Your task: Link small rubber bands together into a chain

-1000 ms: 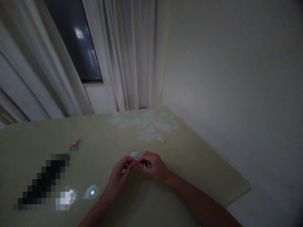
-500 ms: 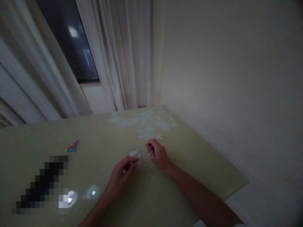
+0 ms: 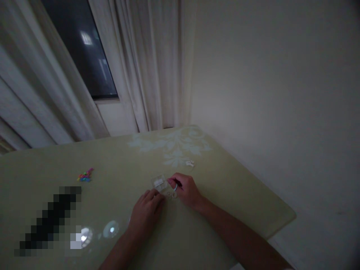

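Observation:
A small clear plastic box [image 3: 159, 182] with a white patch inside lies on the table, just beyond my left hand [image 3: 146, 209]. That hand is turned palm down with its fingers bent together at the box's near edge; whatever is under the fingertips is hidden. Closed in a pinch, my right hand [image 3: 188, 190] is at the box's right side, and what its fingertips hold is too small to make out. A pale band [image 3: 176, 186] shows around one of its fingers. Between the two hands lie a few small pale rings [image 3: 174, 195].
A small white clip-like piece [image 3: 190, 164] lies beyond my right hand. Several bright coloured small pieces [image 3: 84, 176] are heaped at the left, above a blurred dark object [image 3: 52, 219]. The table [image 3: 225, 176] meets a wall on the right; curtains [image 3: 157, 67] hang behind.
My right hand has come down and left, closer to the box. My left hand has rolled more palm down, its fingertips now turned under.

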The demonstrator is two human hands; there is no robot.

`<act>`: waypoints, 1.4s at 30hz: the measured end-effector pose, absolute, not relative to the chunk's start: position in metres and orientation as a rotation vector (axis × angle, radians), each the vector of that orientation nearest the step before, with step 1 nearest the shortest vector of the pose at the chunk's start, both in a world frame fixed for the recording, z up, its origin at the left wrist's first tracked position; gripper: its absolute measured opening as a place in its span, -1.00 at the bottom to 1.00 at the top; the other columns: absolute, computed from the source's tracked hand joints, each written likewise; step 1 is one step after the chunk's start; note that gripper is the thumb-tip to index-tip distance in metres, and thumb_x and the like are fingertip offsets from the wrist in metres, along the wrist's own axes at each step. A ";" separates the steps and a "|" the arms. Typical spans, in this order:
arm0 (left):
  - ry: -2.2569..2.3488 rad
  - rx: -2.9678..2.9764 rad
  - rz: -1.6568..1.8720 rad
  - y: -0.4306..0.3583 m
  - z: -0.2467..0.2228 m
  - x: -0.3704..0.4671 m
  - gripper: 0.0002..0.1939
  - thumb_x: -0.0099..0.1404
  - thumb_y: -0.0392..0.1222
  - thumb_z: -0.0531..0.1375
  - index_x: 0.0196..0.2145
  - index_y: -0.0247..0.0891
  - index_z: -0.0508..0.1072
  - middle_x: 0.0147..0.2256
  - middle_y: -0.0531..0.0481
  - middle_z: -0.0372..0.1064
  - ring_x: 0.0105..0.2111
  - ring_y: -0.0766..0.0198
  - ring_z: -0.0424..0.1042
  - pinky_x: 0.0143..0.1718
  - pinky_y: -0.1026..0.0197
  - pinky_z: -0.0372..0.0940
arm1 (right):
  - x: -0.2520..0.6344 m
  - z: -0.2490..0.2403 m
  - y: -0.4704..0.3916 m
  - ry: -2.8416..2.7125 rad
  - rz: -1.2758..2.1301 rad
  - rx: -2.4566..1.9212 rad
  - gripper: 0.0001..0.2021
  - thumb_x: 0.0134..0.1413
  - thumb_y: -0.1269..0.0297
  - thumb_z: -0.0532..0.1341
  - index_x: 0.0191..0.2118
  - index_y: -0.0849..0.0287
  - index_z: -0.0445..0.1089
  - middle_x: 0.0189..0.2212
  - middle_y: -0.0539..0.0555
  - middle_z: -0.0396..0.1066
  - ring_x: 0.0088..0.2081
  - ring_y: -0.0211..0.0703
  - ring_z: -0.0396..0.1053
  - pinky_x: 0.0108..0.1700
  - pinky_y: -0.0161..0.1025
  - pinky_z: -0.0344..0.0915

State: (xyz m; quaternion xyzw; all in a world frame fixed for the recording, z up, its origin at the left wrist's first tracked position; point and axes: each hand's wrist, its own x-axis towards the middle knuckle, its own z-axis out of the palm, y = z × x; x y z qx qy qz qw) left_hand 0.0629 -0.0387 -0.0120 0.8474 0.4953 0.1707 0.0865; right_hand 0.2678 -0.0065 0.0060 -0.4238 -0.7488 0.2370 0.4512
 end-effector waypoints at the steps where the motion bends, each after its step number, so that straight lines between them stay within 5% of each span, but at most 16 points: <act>1: 1.481 2.524 0.506 -0.039 -0.012 0.062 -0.75 0.47 -0.26 0.10 -0.15 -0.14 0.60 -0.15 -0.11 0.55 -0.14 0.04 0.48 -0.05 0.02 0.37 | 0.268 0.006 -0.007 -1.864 0.574 -1.049 -0.72 0.39 0.17 0.17 -0.34 0.17 0.47 -0.48 -0.04 0.37 -0.44 -0.25 0.27 -0.34 -0.31 0.14; 9: 1.425 2.323 0.665 -0.038 -0.009 0.057 -0.80 0.39 -0.27 0.11 -0.30 -0.16 0.54 -0.22 -0.09 0.52 -0.20 0.03 0.48 -0.14 0.05 0.36 | 0.269 0.005 -0.006 -1.900 0.528 -1.054 -0.70 0.39 0.14 0.15 -0.36 0.16 0.45 -0.49 -0.04 0.36 -0.45 -0.24 0.26 -0.36 -0.31 0.13; 16: 1.371 2.009 0.940 -0.033 -0.008 0.050 -0.77 0.41 -0.06 0.11 -0.27 -0.18 0.52 -0.33 -0.06 0.49 -0.32 0.10 0.46 -0.27 0.14 0.34 | 0.269 0.005 -0.006 -1.915 0.512 -1.036 -0.71 0.40 0.17 0.19 -0.35 0.17 0.46 -0.48 -0.03 0.38 -0.44 -0.24 0.28 -0.33 -0.31 0.16; 25: 1.195 1.562 1.091 -0.036 0.003 0.059 -0.58 0.33 0.22 0.21 -0.29 -0.22 0.49 -0.42 0.03 0.45 -0.46 0.22 0.42 -0.44 0.26 0.29 | 0.266 0.000 -0.006 -2.034 0.600 -0.820 -0.75 0.35 0.06 0.28 -0.05 0.09 0.58 -0.26 0.07 0.50 -0.40 -0.25 0.37 -0.28 -0.32 0.31; 29: 1.179 1.594 1.085 -0.040 0.004 0.064 -0.58 0.35 0.22 0.20 -0.27 -0.22 0.48 -0.40 0.00 0.45 -0.45 0.22 0.39 -0.43 0.26 0.28 | 0.263 -0.001 -0.010 -2.035 0.549 -0.764 -0.81 0.38 0.16 0.24 -0.18 0.11 0.56 -0.31 0.06 0.47 -0.37 -0.22 0.38 -0.30 -0.32 0.30; 36: 1.064 1.839 1.088 -0.049 0.006 0.069 -0.71 0.48 0.04 0.11 -0.30 -0.19 0.44 -0.34 -0.01 0.40 -0.32 0.17 0.37 -0.26 0.21 0.29 | 0.260 -0.004 -0.013 -2.005 0.291 -1.016 -0.97 0.14 0.38 0.25 -0.28 0.13 0.43 -0.35 0.01 0.40 -0.43 -0.25 0.31 -0.36 -0.34 0.22; 42: 1.035 1.899 0.995 -0.047 -0.002 0.072 -0.75 0.47 -0.04 0.12 -0.32 -0.20 0.43 -0.37 0.00 0.39 -0.35 0.19 0.36 -0.30 0.22 0.27 | 0.264 -0.004 -0.007 -2.066 0.161 -1.062 -0.91 0.24 0.40 0.19 -0.21 0.14 0.45 -0.29 0.08 0.49 -0.31 -0.17 0.43 -0.25 -0.30 0.26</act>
